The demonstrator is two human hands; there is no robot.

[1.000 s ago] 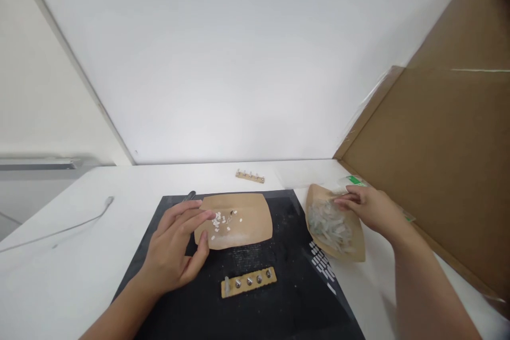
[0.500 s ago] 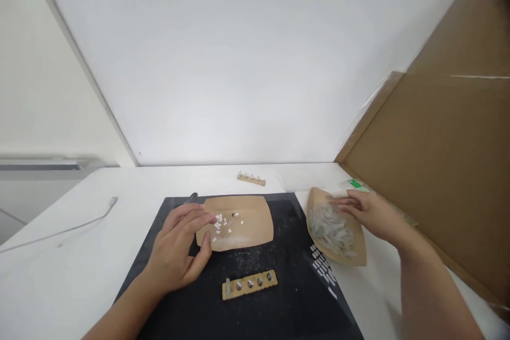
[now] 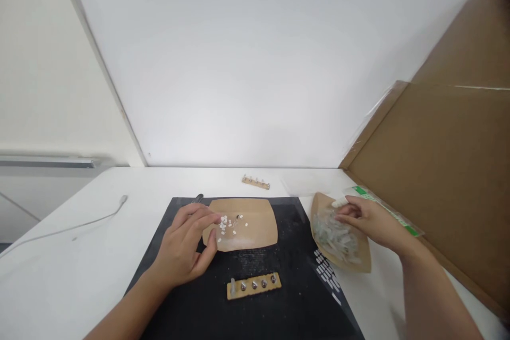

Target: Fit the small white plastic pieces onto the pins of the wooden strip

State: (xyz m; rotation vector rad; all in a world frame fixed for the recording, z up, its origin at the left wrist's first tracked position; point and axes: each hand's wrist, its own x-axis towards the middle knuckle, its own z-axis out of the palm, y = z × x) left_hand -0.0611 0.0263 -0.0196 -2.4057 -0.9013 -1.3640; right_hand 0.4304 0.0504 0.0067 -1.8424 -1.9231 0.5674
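Observation:
My right hand is over a brown paper tray on the right, its thumb and fingers closed on a pale false nail tip. A heap of translucent nail tips fills that tray. At the middle tray, my left hand rests by the left edge, thumb apart from the curved fingers, holding nothing I can see. Small white pieces lie in this tray near its fingertips. Nearer to me is a tan strip with several round metal holders; an upright nail tip stands at its left end.
A black mat lies under the middle tray and strip. Another strip with holders stands near the wall. A dark-handled tool lies behind my left hand. A cable runs at left; a cardboard sheet borders the right.
My right hand has come up slightly from the heap, and a pale nail tip now shows at its fingertips. My left hand keeps its place by the middle tray. The view has tilted slightly.

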